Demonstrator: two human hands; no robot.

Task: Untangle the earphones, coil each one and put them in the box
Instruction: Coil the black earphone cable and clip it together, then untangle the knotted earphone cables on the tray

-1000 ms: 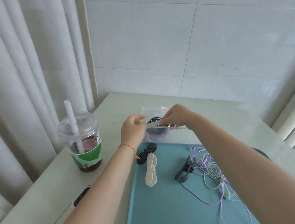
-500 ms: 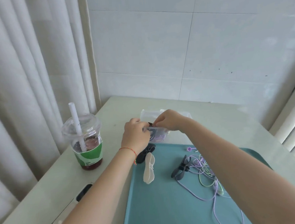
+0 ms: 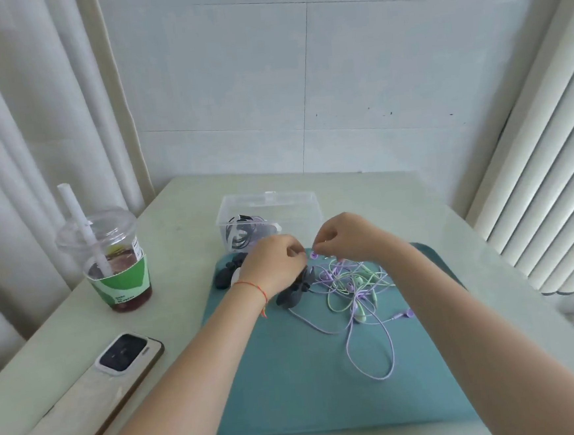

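Where half a second ago both hands worked at the clear box, we now see them drawn back toward us over the far edge of the teal mat [image 3: 291, 371], and the view has tipped down to show more of the bench [image 3: 174, 205]. The box [image 3: 307, 203] stands just beyond the hands with coiled black and purple earphones [image 3: 242, 236] inside it. The right hand [image 3: 345, 235] has its fingertips drawn together at a purple earbud [image 3: 313, 254]; whether it truly pinches it we cannot tell. The left hand [image 3: 275, 266] is loosely curled beside it, and whether it holds anything we cannot tell. The tangled purple and green earphones [image 3: 353, 287] lie on the mat just below and to the right of the hands, a long purple loop trailing toward us. Dark clips [image 3: 294, 290] lie partly under the left hand and wrist, between it and the tangle. To the left on the bench stand an iced drink cup [image 3: 117, 261] with a straw and, nearer us, a phone [image 3: 87, 397] lying face down.
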